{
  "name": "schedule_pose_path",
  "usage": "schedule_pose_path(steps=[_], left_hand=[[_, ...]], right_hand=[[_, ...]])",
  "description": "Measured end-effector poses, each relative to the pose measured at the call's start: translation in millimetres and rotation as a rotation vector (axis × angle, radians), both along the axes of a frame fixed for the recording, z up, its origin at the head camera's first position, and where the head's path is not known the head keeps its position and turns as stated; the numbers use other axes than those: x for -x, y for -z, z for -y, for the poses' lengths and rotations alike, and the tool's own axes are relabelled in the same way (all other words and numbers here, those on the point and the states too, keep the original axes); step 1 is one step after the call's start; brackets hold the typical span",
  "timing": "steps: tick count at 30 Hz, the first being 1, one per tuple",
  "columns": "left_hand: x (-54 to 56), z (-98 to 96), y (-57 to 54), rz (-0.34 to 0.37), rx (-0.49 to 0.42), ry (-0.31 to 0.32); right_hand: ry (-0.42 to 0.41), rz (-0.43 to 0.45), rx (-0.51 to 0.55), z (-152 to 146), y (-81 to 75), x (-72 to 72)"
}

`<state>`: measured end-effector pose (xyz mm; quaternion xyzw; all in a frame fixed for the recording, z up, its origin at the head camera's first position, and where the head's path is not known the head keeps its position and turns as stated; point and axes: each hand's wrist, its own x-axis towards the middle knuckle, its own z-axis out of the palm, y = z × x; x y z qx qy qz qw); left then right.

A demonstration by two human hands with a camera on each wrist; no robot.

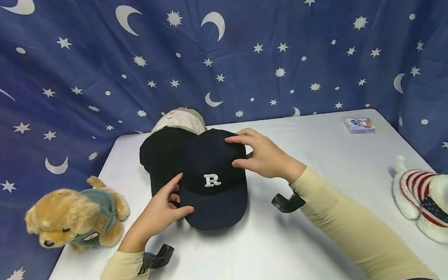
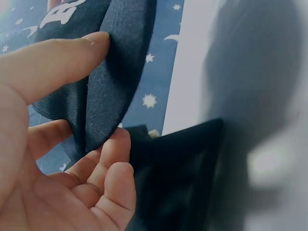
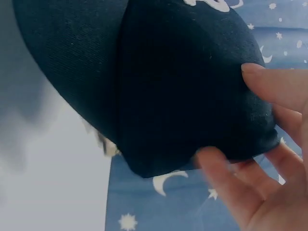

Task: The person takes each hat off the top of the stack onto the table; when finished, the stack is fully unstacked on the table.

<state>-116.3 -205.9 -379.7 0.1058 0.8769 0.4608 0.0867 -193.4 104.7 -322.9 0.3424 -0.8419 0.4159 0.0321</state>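
Observation:
A navy baseball cap (image 1: 217,210) with a white letter R is held between both hands, its brim toward me. My left hand (image 1: 160,214) grips the left side, where brim meets crown; in the left wrist view the thumb lies over the brim (image 2: 120,62) and the other fingers are at its edge and underneath. On the right, my right hand (image 1: 266,155) holds the crown (image 3: 183,96) with thumb and fingers spread around its side. Behind the navy cap, partly covered by it, is a black cap (image 1: 162,153). A cream cap (image 1: 181,120) shows farther back.
A tan plush dog (image 1: 69,216) in a teal top sits at the left table edge. At the right is a white plush toy (image 1: 408,205) in a striped top. A small lilac packet (image 1: 359,125) lies far right on the white table (image 1: 301,130), with a starry curtain (image 1: 248,34) behind.

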Motion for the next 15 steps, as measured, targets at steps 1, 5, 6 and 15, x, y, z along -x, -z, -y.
schedule_pose_path(steps=[1, 5, 6, 15], left_hand=[[0.5, -1.8, 0.9, -0.004, -0.002, 0.004], [2.0, -9.7, 4.0, -0.007, 0.004, 0.018], [2.8, -11.8, 5.0, -0.005, 0.008, 0.019], [13.6, -35.4, 11.9, 0.019, -0.042, 0.03]], right_hand=[[0.007, -0.006, -0.006, -2.9, 0.3, -0.6], [0.024, -0.023, -0.01, -12.7, 2.9, -2.0], [0.027, -0.019, -0.004, -14.8, 3.1, -2.7], [0.118, 0.037, 0.044, -38.3, 9.5, -2.7]])
